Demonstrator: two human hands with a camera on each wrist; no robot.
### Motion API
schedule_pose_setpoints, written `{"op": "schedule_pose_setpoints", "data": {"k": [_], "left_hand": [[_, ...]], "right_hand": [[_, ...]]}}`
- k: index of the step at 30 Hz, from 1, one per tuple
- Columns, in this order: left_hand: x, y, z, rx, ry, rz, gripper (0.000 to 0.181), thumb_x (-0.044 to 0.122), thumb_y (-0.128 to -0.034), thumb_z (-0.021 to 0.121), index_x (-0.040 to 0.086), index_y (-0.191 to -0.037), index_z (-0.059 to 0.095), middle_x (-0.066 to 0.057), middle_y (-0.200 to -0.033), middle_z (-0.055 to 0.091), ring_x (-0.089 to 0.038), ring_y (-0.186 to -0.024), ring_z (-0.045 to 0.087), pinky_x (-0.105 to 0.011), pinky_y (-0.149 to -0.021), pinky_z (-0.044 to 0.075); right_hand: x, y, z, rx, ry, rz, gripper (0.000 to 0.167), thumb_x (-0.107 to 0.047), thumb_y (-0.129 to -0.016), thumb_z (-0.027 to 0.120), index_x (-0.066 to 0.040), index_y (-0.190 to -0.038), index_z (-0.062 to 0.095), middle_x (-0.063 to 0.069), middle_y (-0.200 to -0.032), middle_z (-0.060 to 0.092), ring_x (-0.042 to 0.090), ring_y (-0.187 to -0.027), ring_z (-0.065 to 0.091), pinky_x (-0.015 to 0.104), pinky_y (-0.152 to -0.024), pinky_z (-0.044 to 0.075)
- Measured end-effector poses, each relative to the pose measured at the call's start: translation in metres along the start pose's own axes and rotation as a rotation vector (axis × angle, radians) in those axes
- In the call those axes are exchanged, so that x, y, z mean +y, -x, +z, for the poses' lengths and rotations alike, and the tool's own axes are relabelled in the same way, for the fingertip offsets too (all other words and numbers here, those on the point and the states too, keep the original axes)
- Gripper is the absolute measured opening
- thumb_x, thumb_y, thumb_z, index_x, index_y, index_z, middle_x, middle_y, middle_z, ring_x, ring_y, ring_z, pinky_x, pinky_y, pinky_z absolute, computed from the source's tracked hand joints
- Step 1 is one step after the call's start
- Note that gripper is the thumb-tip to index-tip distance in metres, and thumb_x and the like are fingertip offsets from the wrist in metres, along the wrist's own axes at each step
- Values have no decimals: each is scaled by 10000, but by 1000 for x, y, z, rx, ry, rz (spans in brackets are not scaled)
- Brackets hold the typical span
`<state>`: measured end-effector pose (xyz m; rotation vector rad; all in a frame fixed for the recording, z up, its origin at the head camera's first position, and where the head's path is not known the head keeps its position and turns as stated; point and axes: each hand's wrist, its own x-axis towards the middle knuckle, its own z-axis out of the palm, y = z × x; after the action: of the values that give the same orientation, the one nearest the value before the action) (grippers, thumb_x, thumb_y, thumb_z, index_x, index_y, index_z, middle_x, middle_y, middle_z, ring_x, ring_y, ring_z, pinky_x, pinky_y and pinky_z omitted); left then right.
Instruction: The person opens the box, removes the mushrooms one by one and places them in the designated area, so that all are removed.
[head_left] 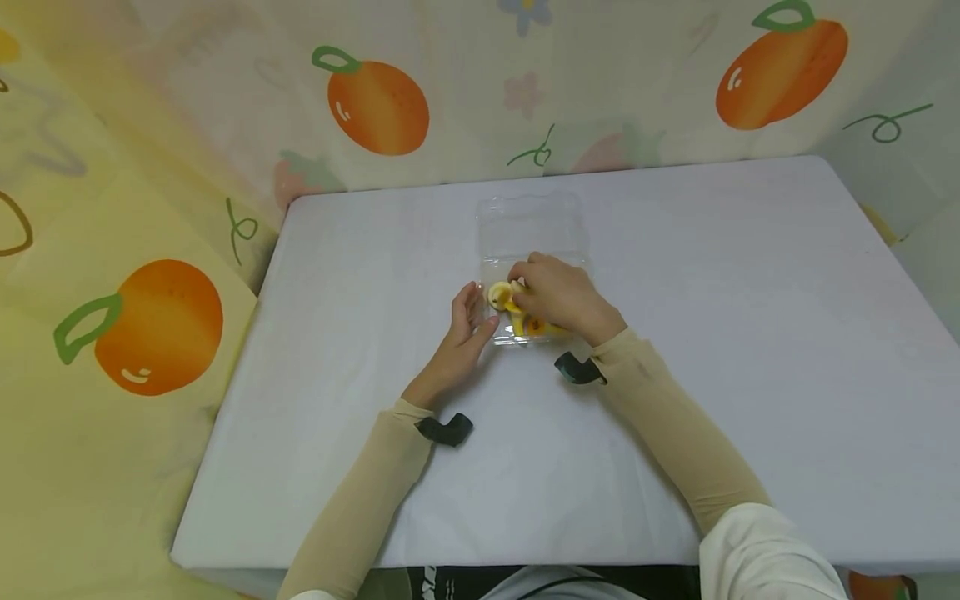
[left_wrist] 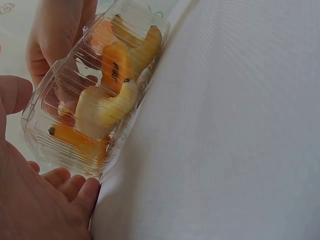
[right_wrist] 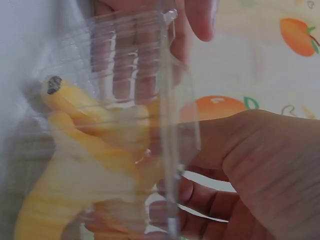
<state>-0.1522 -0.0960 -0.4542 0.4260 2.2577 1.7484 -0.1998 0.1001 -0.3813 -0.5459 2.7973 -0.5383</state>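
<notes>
A clear plastic box point(head_left: 512, 340) lies with its lid point(head_left: 528, 225) folded back, holding yellow and orange banana-shaped pieces point(left_wrist: 107, 107). My left hand point(head_left: 463, 333) stands at the box's left end, relaxed fingers touching the outer wall and thumb near the front corner. In the left wrist view, that hand point(left_wrist: 45, 190) is beside the ribbed wall point(left_wrist: 65, 147). My right hand point(head_left: 558, 292) reaches into the box from the right, its fingers curled round a yellow piece point(head_left: 516, 305). Ribbed plastic partly blurs those fingers in the right wrist view, beside the yellow pieces point(right_wrist: 85, 165).
A white cloth covers the table point(head_left: 750, 333) around the box. Behind and to the left hangs a curtain point(head_left: 480, 100) printed with oranges. Dark straps point(head_left: 446, 429) sit at both wrists, over beige sleeves point(head_left: 360, 500).
</notes>
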Motion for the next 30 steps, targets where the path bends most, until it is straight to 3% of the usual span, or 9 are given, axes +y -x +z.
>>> {"op": "schedule_pose_setpoints", "data": {"k": [14,22,30], "left_hand": [[1,1,0,0,-8,-16,727,236,-1070,462,63,-1590,-16,-158,-1694,54,-292,-1592,94,-468,-1290,122],[1,0,-1,-2,1,-4,717,201,-1067,458,61,-1588,-15,-169,-1692,56,-304,-1589,101,-477,-1288,133],[1,0,0,4,16,3,685,154,-1070,443,44,-1583,3,-188,-1686,65,-316,-1588,102,-462,-1290,128]], "right_hand": [[4,12,-22,-26,-40,9,247,-332,-960,664,-128,-1094,631,40,-1018,698,220,-875,615,412,-787,514],[10,13,-23,-83,-101,9,193,-259,-930,638,-124,-1065,616,35,-981,678,211,-844,590,355,-731,467],[11,12,-21,-107,-58,9,212,-226,-933,593,-131,-1121,622,43,-1033,690,222,-847,589,377,-743,463]]}}
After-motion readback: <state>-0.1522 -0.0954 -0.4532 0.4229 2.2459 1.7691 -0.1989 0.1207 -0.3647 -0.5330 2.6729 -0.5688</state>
